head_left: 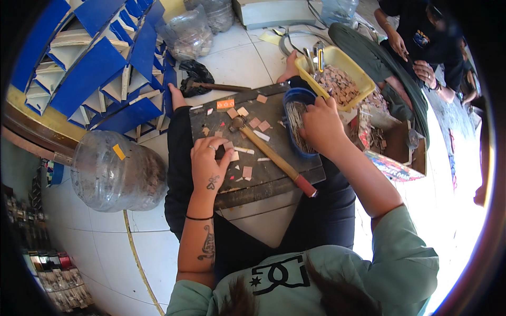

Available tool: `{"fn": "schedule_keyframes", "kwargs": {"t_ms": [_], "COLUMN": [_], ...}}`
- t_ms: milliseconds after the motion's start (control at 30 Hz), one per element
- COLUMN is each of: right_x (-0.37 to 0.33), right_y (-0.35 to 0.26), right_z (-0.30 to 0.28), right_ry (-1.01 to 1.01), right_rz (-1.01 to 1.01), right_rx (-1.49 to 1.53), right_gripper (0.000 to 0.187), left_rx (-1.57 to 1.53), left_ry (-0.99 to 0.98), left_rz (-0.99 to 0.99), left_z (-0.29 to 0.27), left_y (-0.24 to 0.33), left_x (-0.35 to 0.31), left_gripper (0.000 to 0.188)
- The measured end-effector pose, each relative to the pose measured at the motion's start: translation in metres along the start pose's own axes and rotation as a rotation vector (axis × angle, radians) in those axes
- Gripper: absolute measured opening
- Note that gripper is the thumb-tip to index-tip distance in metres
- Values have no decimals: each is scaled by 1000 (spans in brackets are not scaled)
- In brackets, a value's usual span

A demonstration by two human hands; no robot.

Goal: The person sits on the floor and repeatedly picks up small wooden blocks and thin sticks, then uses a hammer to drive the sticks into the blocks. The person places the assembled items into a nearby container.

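A dark wooden board (258, 176) rests across my lap, scattered with small tan square pieces (247, 171) and white scraps. My left hand (208, 158) lies at its left side, thumb and fingers closed in a pinch on a small tan square piece (228, 145). A hammer (271, 154) with a wooden handle and red grip end lies diagonally beside that hand. My right hand (321, 122) dips into a blue tub (289, 100) of thin nails (298, 117) on the board's right side. Its fingers are curled, with the tips hidden, so what they hold does not show.
At the right stand a yellow basin (363, 76) full of tan pieces and an open cardboard box (416, 158). A large clear plastic container (118, 171) sits left, below stacked blue panels (100, 58). A second hammer (221, 87) lies beyond the board. Another person (421, 47) sits far right.
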State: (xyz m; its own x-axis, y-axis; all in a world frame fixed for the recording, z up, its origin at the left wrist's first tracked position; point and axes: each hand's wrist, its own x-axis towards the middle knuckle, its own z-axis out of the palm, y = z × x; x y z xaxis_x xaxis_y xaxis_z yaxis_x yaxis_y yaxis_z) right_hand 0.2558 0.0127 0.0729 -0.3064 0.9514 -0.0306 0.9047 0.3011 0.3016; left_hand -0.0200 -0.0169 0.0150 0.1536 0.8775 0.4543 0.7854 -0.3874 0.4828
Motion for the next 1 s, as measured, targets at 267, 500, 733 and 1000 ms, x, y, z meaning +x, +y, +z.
{"fn": "schedule_keyframes", "kwargs": {"t_ms": [267, 500, 733, 1000], "right_x": [16, 8, 9, -6], "right_y": [-2, 40, 43, 31], "right_z": [0, -4, 26, 5], "right_ry": [-14, 102, 235, 304], "right_rz": [223, 225, 195, 197], "right_rx": [185, 904, 1265, 1665], "right_gripper": [12, 16, 16, 9], "left_rx": [-212, -299, -301, -281], "left_ry": [69, 45, 56, 62], "left_rz": [67, 94, 105, 135], "left_z": [-1, 12, 12, 11], "left_y": [26, 27, 29, 30], "left_x": [-17, -29, -30, -30], "left_gripper": [12, 15, 14, 15]}}
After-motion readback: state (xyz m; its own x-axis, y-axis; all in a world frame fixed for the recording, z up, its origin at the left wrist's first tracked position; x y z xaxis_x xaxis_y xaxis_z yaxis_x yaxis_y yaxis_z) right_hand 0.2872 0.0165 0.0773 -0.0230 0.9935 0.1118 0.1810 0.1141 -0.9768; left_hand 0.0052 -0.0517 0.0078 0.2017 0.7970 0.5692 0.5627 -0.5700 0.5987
